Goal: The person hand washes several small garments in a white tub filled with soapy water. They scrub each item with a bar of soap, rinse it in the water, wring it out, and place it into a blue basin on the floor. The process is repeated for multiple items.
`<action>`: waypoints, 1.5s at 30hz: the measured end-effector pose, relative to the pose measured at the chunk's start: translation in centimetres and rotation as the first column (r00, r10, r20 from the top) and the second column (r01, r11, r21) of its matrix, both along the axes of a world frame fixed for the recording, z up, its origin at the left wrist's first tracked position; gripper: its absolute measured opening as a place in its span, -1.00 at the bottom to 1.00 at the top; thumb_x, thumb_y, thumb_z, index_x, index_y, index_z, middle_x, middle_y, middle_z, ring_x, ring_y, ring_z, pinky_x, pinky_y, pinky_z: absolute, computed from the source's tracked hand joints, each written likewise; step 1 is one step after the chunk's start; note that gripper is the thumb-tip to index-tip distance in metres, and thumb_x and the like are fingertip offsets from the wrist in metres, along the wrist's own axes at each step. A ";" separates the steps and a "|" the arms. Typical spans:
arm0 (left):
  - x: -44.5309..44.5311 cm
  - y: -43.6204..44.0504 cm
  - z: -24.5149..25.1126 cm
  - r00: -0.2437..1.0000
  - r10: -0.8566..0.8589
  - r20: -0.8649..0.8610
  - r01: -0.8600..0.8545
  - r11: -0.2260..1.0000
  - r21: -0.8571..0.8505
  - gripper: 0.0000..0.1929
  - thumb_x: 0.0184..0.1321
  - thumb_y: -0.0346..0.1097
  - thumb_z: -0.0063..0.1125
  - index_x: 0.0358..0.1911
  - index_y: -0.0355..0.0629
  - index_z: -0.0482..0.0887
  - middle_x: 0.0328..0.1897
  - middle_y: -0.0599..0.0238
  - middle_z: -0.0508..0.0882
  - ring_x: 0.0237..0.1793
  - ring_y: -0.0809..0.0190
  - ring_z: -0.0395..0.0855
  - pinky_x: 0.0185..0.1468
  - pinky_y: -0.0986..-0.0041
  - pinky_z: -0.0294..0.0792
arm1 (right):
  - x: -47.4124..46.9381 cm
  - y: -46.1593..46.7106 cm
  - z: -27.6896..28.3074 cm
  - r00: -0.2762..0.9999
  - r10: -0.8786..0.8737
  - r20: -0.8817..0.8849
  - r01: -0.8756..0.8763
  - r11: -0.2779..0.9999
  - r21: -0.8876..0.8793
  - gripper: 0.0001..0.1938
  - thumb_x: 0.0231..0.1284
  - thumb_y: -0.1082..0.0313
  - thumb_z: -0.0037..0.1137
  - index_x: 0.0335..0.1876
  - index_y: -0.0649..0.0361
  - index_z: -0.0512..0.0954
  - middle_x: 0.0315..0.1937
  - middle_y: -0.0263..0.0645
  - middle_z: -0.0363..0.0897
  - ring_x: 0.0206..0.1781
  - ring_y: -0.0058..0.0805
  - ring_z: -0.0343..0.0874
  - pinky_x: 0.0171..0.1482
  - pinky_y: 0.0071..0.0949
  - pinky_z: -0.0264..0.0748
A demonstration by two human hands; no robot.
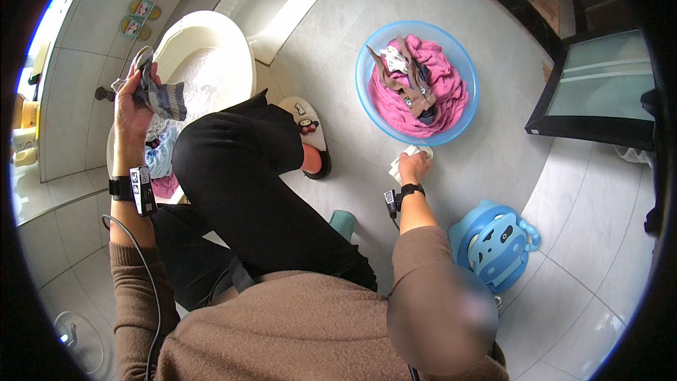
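My left hand (132,105) is raised over the side of a large white tub (246,53), gripping a grey and blue striped sock (168,101). Water shows inside the tub, with light blue cloth (161,154) and pink cloth (165,186) at its near end. Down by the floor, my right hand (415,165) holds a bunched white cloth (396,168) at the near side of a translucent blue basin (474,87). A pink towel (456,90) lies in that basin, with a brown garment (390,82) and a small white piece (394,59) on top.
Beyond the tub is a white squat toilet (275,10). A blue cartoon-faced child's potty seat (497,246) stands at the right, below a black-framed glass panel (605,82). Slippers (142,9) hang on the left wall. My slippered foot (309,135) rests between tub and basin.
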State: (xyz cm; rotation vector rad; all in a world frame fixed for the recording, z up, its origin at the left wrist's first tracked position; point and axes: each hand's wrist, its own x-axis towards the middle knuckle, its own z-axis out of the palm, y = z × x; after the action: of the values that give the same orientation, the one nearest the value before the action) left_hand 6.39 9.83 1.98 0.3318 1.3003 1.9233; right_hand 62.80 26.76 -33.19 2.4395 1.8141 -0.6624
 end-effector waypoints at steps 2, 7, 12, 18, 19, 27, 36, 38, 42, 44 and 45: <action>-0.1 0.0 0.0 0.999 -0.051 0.001 0.051 0.999 0.002 -0.57 0.32 -0.43 -0.07 0.27 -0.19 0.39 0.06 0.02 0.64 0.05 0.09 0.63 0.08 0.30 0.47 | 0.2 0.7 -0.4 1.000 -0.016 -0.003 0.016 0.999 -0.029 -0.38 -0.09 0.12 0.29 0.04 0.43 0.39 0.10 0.13 0.39 0.14 0.00 0.42 0.17 -0.12 0.37; -0.3 0.0 0.2 0.995 -0.099 -0.025 0.098 0.995 -0.011 -0.56 0.30 -0.42 -0.04 0.27 -0.18 0.38 0.03 0.02 0.65 -0.08 0.13 0.64 0.07 0.33 0.47 | 0.5 1.4 0.1 0.998 -0.061 -0.035 0.063 0.997 0.054 -0.39 -0.07 0.10 0.26 0.04 0.43 0.40 0.11 0.13 0.41 0.14 -0.03 0.41 0.18 -0.12 0.36; 0.4 0.4 0.4 1.000 -0.008 -0.005 0.008 0.999 -0.040 -0.57 0.31 -0.40 -0.03 0.26 -0.16 0.40 0.01 0.01 0.66 -0.12 0.14 0.64 0.06 0.35 0.47 | 1.2 1.6 0.1 0.997 -0.052 -0.049 0.060 0.980 0.187 -0.34 -0.06 0.05 0.29 0.07 0.43 0.40 0.14 0.10 0.39 0.20 -0.03 0.35 0.23 -0.10 0.28; 0.3 0.0 0.2 0.992 -0.120 0.030 0.120 0.993 -0.008 -0.59 0.32 -0.42 -0.05 0.26 -0.13 0.43 0.04 0.02 0.64 0.01 0.13 0.64 0.08 0.35 0.47 | 1.8 1.8 -1.8 0.990 -0.134 -0.050 0.140 0.977 0.159 -0.37 0.01 0.07 0.27 0.09 0.43 0.39 0.12 0.10 0.41 0.23 -0.01 0.32 0.26 -0.09 0.25; 0.1 -0.2 0.1 0.992 -0.119 0.037 0.119 0.993 -0.010 -0.59 0.32 -0.41 -0.05 0.26 -0.13 0.43 0.04 0.02 0.64 0.01 0.13 0.64 0.08 0.35 0.47 | 2.1 1.7 -1.9 0.987 -0.130 -0.096 0.147 0.970 0.195 -0.40 0.04 0.10 0.25 0.09 0.43 0.39 0.12 0.10 0.41 0.24 0.00 0.32 0.26 -0.09 0.26; -2.2 -2.1 -0.7 0.997 -0.066 0.045 0.065 0.998 0.013 -0.58 0.33 -0.40 -0.05 0.27 -0.12 0.42 0.05 0.04 0.64 0.00 0.15 0.65 0.07 0.36 0.48 | 6.2 3.5 0.4 0.834 -0.517 -0.192 0.551 0.800 0.240 -0.56 0.18 0.29 0.09 0.11 0.41 0.41 0.12 0.18 0.38 0.20 0.10 0.37 0.25 -0.06 0.33; -2.8 -5.2 -0.8 0.998 0.029 0.052 -0.028 0.999 -0.027 -0.67 0.30 -0.32 0.06 0.12 -0.14 0.48 -0.02 0.22 0.62 -0.10 0.24 0.64 0.03 0.39 0.49 | -2.0 17.0 18.7 0.583 -0.013 -0.813 0.485 0.808 0.334 -0.69 0.33 0.20 0.03 0.03 0.28 0.48 -0.17 -0.24 0.58 -0.21 -0.47 0.56 -0.25 -0.50 0.50; -3.3 -5.8 -1.4 0.997 -0.069 0.032 0.064 0.987 0.145 -0.65 0.25 -0.29 0.14 0.12 -0.10 0.51 -0.06 0.34 0.64 -0.09 0.25 0.64 -0.03 0.44 0.48 | -11.1 17.3 26.0 0.452 0.168 -0.876 0.278 0.907 0.317 -0.68 0.36 0.10 0.06 0.04 0.16 0.50 -0.18 -0.32 0.59 -0.27 -0.63 0.52 -0.34 -0.62 0.48; -4.0 -6.8 -2.0 0.950 -0.062 0.305 -0.005 0.977 0.213 -0.64 0.35 -0.15 0.04 0.17 -0.06 0.52 0.01 0.26 0.65 -0.09 0.20 0.68 -0.08 0.41 0.55 | -31.1 10.3 38.4 0.294 0.566 -0.770 -0.483 0.783 0.391 -0.62 0.39 0.03 0.00 0.11 0.14 0.47 -0.08 -0.28 0.59 -0.19 -0.61 0.54 -0.24 -0.59 0.54; -3.9 -7.2 -1.5 0.947 -0.108 0.303 0.022 0.961 0.275 -0.55 0.37 0.04 -0.04 0.17 -0.08 0.51 -0.02 0.28 0.67 -0.16 0.22 0.70 -0.15 0.44 0.55 | -39.4 4.2 41.1 0.184 0.682 -0.708 -0.740 0.570 0.357 -0.59 0.41 0.00 -0.04 0.17 0.12 0.45 -0.08 -0.30 0.58 -0.18 -0.61 0.54 -0.22 -0.58 0.55; -3.9 -7.4 -1.4 0.944 -0.052 0.327 -0.023 0.975 0.220 -0.47 0.36 0.14 -0.06 0.19 -0.10 0.49 -0.02 0.27 0.67 -0.19 0.24 0.70 -0.18 0.45 0.56 | -43.2 0.9 41.2 0.072 0.740 -0.669 -0.834 0.412 0.366 -0.58 0.42 -0.01 -0.06 0.20 0.10 0.44 -0.12 -0.31 0.58 -0.19 -0.62 0.53 -0.23 -0.59 0.55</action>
State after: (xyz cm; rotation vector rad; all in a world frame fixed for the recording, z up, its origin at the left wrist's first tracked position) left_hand 2.50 2.40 0.55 0.1179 0.8643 2.0120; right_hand 19.57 27.67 8.05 0.5543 2.7755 -1.6702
